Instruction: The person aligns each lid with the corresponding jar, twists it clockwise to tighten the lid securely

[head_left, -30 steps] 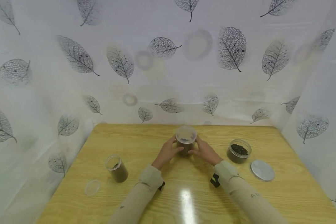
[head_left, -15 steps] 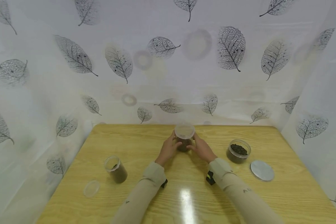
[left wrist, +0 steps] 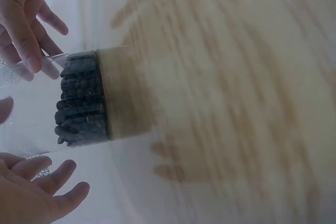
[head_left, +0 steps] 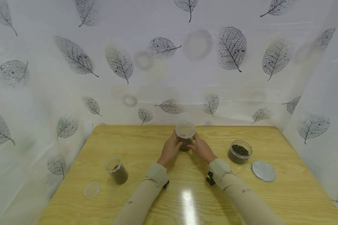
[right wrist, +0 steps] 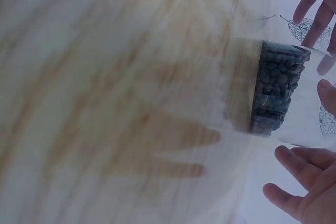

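A clear jar (head_left: 185,140) with dark beans in its lower part stands upright near the back middle of the table. My left hand (head_left: 169,149) holds it from the left and my right hand (head_left: 202,150) from the right, thumbs on the near side. In the left wrist view, the dark beans (left wrist: 81,100) fill the bottom of the jar, and its base meets its own reflection on the tabletop. The right wrist view shows the beans (right wrist: 278,90) with a sloping top surface. Whether the jar's top is covered, I cannot tell.
A wide open jar of dark pieces (head_left: 240,151) stands to the right, with a round silvery lid (head_left: 263,171) in front of it. On the left are a narrow open jar (head_left: 119,173) and a clear round lid (head_left: 92,189). Leaf-printed sheeting (head_left: 169,72) surrounds the wooden table (head_left: 146,140).
Both hands and the jar have moved slightly farther back, mostly in the first half second. The side jars and lids stay in place.
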A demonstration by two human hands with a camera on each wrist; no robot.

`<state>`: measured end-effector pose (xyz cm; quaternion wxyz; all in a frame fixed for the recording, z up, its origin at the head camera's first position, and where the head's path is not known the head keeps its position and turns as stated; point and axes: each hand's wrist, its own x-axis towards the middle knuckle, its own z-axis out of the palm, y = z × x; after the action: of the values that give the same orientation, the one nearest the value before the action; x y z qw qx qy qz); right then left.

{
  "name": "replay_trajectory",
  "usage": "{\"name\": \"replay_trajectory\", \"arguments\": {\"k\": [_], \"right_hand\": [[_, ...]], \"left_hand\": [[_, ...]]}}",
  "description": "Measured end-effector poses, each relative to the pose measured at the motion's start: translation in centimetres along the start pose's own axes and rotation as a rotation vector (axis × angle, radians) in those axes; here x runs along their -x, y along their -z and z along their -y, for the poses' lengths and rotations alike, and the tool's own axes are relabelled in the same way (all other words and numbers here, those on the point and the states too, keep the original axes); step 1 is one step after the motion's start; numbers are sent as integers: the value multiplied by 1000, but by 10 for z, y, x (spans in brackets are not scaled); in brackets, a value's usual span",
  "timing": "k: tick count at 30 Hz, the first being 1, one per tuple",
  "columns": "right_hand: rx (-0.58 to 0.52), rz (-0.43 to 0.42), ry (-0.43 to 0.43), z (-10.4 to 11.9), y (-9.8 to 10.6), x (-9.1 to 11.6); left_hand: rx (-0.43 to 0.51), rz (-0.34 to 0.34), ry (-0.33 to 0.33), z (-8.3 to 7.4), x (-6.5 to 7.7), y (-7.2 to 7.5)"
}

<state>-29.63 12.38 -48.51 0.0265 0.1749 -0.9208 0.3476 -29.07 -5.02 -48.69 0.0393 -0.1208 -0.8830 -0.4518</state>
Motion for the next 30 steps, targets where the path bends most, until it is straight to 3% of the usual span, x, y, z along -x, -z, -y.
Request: {"name": "replay_trajectory", "arguments": {"k": [5,15,30], "right_hand": [[52,-5,-5,1,2,5],[195,-38,-45,10,12,35],[274,-206,149,38,19,86]], "left_hand": [[-20,-29,-18,-3,6,-1],[-149,-106,-14,-18,33,3],[-284,-196,-129,-37,92,21]]}}
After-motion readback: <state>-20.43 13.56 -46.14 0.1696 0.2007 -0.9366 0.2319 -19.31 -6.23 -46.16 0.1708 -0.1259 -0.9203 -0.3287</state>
